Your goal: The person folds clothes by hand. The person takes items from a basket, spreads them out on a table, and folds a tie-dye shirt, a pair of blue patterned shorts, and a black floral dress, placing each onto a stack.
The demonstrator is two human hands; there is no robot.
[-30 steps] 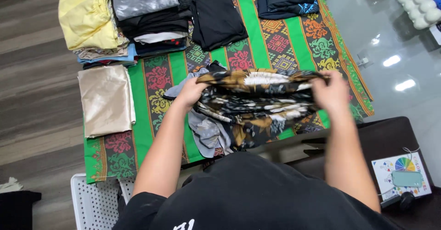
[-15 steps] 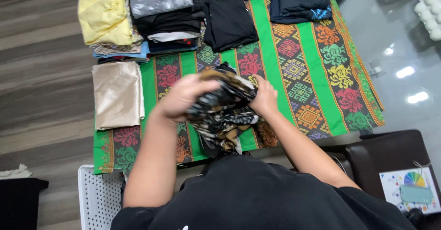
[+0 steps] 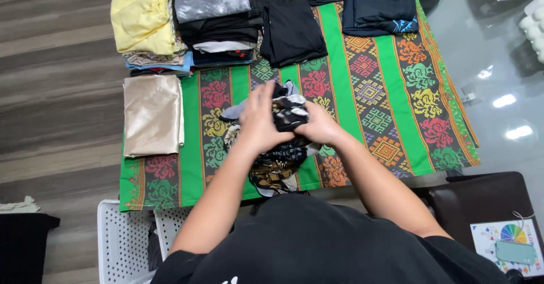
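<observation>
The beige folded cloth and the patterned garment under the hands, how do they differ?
The beige folded cloth is plain and satiny; the patterned garment is dark with a black, white and gold print. The beige folded cloth lies flat, a neat rectangle, untouched; the patterned garment is bunched, with the left hand and right hand pressing on it. Both rest on the green woven mat.

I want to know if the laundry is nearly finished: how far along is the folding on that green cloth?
Done: folded stacks lie on the green patterned cloth, among them a yellow pile, a beige satin piece and black garments. In hand: the left hand and right hand press a bunched black patterned garment, which is not yet flat. Left: the white basket shows something dark inside; how much, I cannot tell.
</observation>
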